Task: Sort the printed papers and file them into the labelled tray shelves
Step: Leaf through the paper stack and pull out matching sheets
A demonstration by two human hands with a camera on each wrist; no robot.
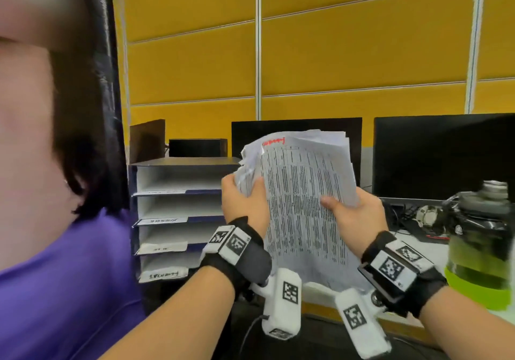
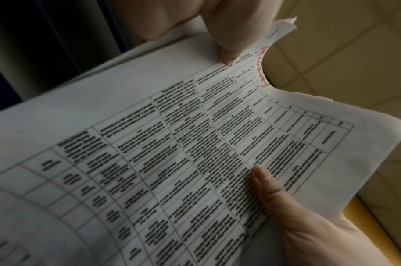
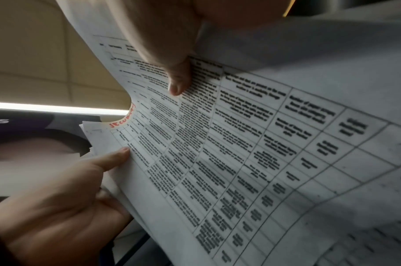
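Observation:
A thick stack of printed papers (image 1: 303,201) stands upright in front of me, its front sheet a dense table with a red handwritten word at the top. My left hand (image 1: 243,201) grips the stack's left edge, thumb on the front sheet. On the other side my right hand (image 1: 355,214) holds the right edge, its thumb pressed on the table print. Both wrist views show the front sheet (image 2: 195,162) (image 3: 240,153) close up, with a thumb (image 2: 263,181) (image 3: 179,79) lying on it. The blue tray shelves (image 1: 178,217) with white labels stand to the left of the stack.
Two dark monitors (image 1: 443,156) stand behind the papers. A green drink bottle (image 1: 482,248) is at the right, close to my right wrist. Another person in a purple shirt (image 1: 64,290) fills the left side. Cables and small items (image 1: 426,217) lie under the right monitor.

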